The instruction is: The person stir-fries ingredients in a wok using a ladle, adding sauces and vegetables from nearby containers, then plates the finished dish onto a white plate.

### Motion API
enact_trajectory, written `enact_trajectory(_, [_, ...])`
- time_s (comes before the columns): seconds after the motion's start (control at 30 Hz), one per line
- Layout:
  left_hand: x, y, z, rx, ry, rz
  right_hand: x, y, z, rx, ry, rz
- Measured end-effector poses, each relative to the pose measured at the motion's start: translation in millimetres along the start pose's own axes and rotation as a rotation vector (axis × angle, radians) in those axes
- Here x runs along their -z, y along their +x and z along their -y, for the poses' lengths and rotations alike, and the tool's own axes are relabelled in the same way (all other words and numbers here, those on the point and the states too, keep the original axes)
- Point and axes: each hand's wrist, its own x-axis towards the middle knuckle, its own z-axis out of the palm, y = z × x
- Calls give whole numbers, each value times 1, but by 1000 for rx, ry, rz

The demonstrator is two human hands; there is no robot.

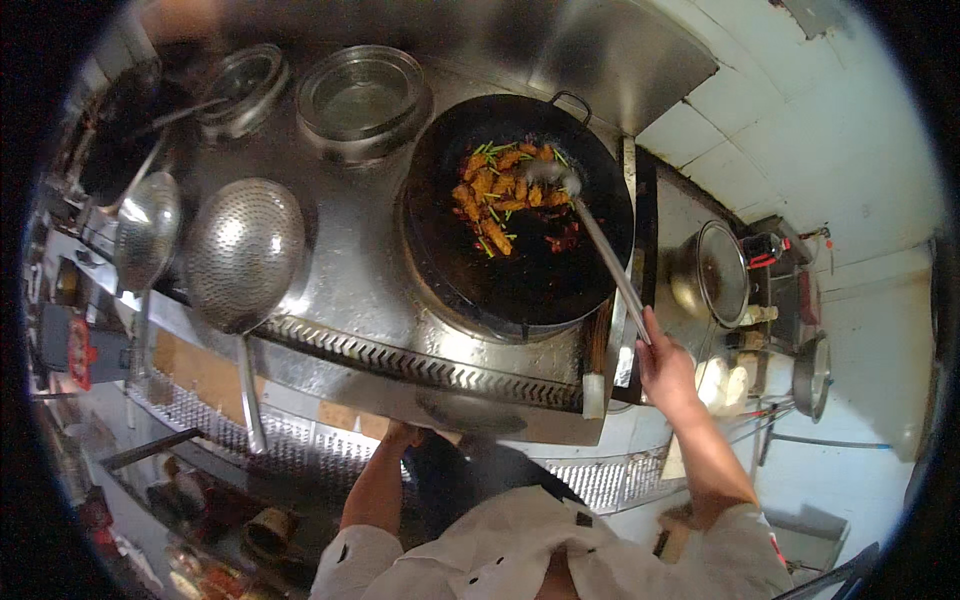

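Observation:
My right hand (667,369) grips the long metal handle of a cooking ladle (609,255). The ladle's blurred bowl lies among browned, fried-looking pieces of food (487,186) mixed with green stalks and red bits. All of this is inside a large black wok (517,289), which sits over a burner ring on the steel range. Down at the range's front edge, close to my body, is my left hand (405,433). Its fingers are mostly hidden, so what they do cannot be made out.
A perforated strainer (246,255) rests left of the wok, its handle over the front edge; another strainer (148,229) lies beyond it. Two round metal pots (364,94) (244,82) stand at the back. A bamboo wok brush (594,375) and metal bowl (690,277) are at right.

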Motion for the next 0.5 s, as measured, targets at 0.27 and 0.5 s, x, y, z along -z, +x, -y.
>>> enact_trajectory(0.27, [-60,56,-1,53,41,-163,-6,24,23,-129,313,57])
enact_trajectory(0.5, [-57,47,1,68,-6,-198,25,-39,26,-366,471,241])
